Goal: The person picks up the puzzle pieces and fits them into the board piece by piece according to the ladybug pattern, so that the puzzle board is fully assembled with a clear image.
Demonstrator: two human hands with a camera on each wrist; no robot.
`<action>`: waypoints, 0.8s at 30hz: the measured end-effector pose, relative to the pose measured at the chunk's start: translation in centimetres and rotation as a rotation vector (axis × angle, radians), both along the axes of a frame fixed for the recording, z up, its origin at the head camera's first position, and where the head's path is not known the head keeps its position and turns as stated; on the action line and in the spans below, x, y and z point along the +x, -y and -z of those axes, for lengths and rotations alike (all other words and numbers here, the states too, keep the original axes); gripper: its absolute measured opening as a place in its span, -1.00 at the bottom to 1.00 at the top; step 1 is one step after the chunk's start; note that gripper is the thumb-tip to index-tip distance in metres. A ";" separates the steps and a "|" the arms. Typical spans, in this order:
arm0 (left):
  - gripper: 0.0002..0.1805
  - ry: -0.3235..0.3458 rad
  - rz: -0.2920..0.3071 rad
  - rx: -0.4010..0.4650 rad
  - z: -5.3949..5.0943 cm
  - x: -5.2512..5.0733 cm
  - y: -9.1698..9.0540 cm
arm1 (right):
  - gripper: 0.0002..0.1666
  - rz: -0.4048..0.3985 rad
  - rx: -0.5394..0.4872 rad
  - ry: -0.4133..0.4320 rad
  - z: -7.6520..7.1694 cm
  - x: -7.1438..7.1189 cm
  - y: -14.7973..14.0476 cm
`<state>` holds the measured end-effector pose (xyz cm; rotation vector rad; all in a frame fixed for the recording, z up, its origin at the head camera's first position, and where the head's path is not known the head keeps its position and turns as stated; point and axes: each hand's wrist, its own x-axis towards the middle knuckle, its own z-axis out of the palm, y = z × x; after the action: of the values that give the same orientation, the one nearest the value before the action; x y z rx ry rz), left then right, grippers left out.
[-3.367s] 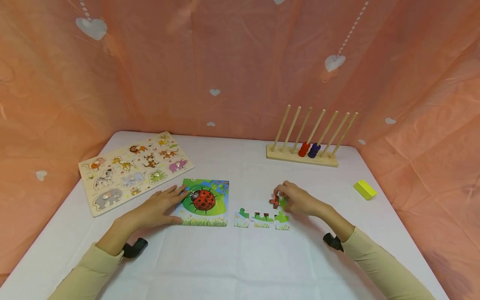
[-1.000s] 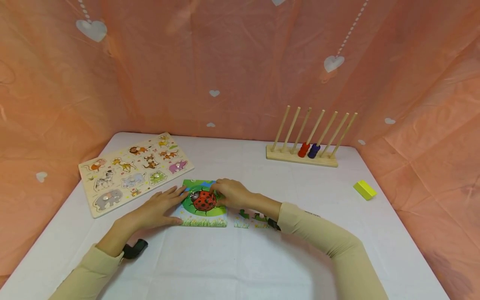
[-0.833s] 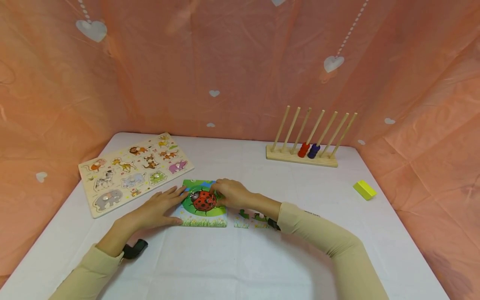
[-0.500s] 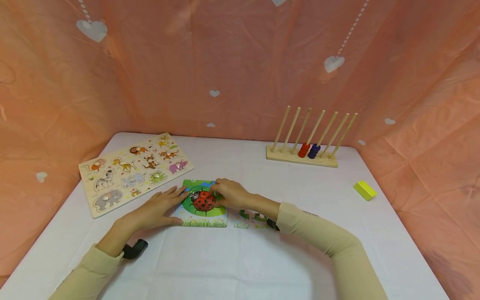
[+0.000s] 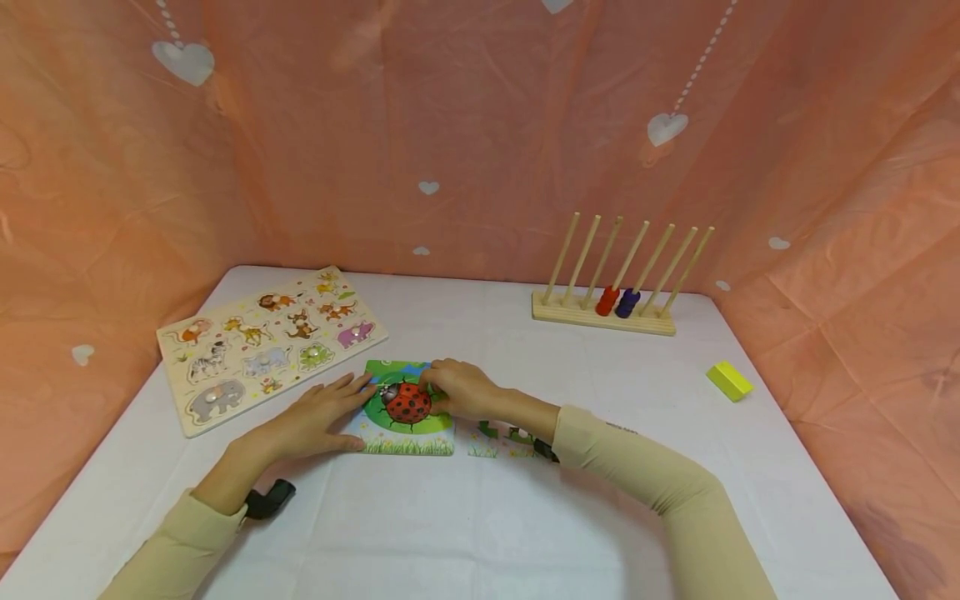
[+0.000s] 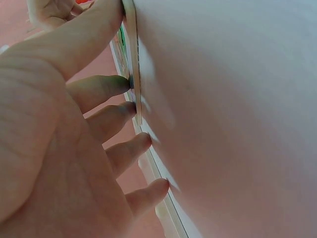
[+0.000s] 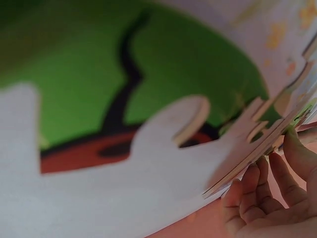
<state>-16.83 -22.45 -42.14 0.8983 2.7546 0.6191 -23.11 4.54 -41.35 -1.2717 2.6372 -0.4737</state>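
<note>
The ladybug puzzle board [image 5: 408,437] lies flat in front of me in the head view. My left hand [image 5: 318,417] rests at its left side, fingers spread and fingertips on the edge, thumb near the lower left corner. Over the board's right side, my right hand [image 5: 465,390] bends its fingers and thumb together around a puzzle piece, mostly hidden beneath them. Right of the board lie loose jigsaw pieces [image 5: 482,443], partly covered by the right wrist. Up close in the right wrist view are green and red pieces [image 7: 188,64], with the pinching fingers [image 7: 287,183] beyond.
A wooden animal peg puzzle [image 5: 270,333] lies at the back left. At the back right stands a wooden rack of rods [image 5: 603,315] with red and purple beads. A yellow block [image 5: 730,381] sits near the table's right edge.
Since the oldest frame, my right hand has carried a puzzle piece leftward from the loose pieces to the board's right side. Over the last second both hands stay nearly still.
</note>
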 end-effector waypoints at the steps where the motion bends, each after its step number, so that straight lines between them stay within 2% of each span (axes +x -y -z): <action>1: -0.07 0.002 0.000 0.000 0.0 0.0 0.0 | -0.63 0.000 -0.001 -0.002 0.0 0.0 0.0; 4: -0.07 0.005 0.000 0.000 0.0 0.0 0.0 | -0.63 0.002 -0.003 -0.030 -0.1 0.1 -0.1; 8: -0.07 0.009 -0.001 0.001 0.1 -0.1 0.0 | -0.65 0.012 0.005 -0.115 -0.5 0.8 -0.3; 11: -0.07 -0.003 0.001 0.003 0.2 -0.1 0.0 | -0.59 0.009 0.055 -0.183 -1.0 1.7 -0.5; 13: -0.08 -0.014 0.002 0.006 0.2 -0.1 0.0 | -0.50 -0.013 0.125 -0.205 -1.2 2.5 -0.9; 18: -0.09 -0.016 -0.003 0.014 0.3 0.0 0.0 | -0.20 -0.097 0.326 -0.182 -1.1 4.4 -2.1; 20: -0.09 -0.011 -0.005 0.013 0.2 0.0 0.0 | -0.13 -0.111 0.356 -0.160 -0.8 4.9 -2.5; 24: -0.09 -0.002 -0.007 0.014 0.3 0.0 0.1 | -0.09 -0.112 0.350 -0.129 -0.2 5.3 -2.9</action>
<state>-16.83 -22.50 -42.46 0.8926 2.7601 0.6398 -17.77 7.44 -41.19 -1.3592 2.5788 0.0883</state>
